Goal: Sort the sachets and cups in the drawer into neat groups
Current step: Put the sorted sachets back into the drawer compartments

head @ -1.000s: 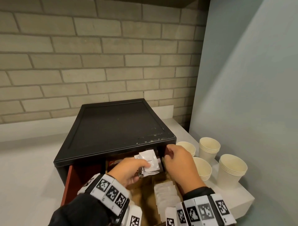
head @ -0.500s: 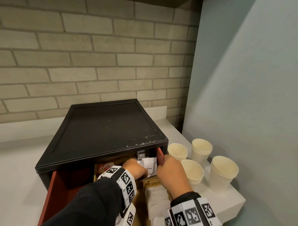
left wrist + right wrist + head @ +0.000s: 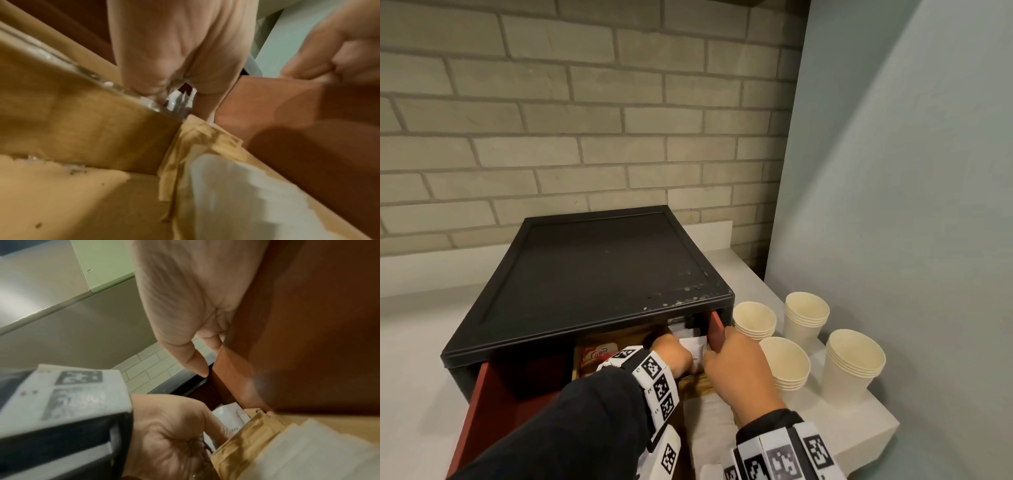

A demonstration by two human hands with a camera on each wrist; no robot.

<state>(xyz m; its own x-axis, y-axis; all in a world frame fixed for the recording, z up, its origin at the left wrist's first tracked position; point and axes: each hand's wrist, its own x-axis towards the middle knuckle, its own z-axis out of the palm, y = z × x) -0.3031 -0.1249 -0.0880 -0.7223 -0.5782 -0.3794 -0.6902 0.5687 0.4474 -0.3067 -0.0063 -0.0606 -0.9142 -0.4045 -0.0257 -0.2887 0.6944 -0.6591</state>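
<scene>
The red-brown drawer (image 3: 493, 411) stands pulled out of the black unit (image 3: 599, 274). My left hand (image 3: 676, 354) reaches into the drawer's back right corner, fingers curled round a small bunch of white sachets (image 3: 693, 347); the left wrist view shows those white sachets (image 3: 182, 99) pinched between the fingers. My right hand (image 3: 732, 346) grips the drawer's right wall (image 3: 717, 329), with the thumb (image 3: 195, 363) on its inner face. Brown sachets (image 3: 246, 444) and a pile of white sachets (image 3: 320, 451) lie in front of them. Paper cup stacks (image 3: 786, 363) stand outside the drawer.
Several cup stacks (image 3: 806, 317) fill the white counter (image 3: 873, 421) to the right, close to the blue-grey wall. A red coffee sachet (image 3: 597, 354) lies in the drawer's middle compartment. A cardboard divider (image 3: 82, 123) crosses the drawer. The brick wall stands behind the unit.
My left hand has carried the white sachets lower and further back into the drawer's right rear corner. My right hand stayed at the drawer's right wall. The view has shifted right.
</scene>
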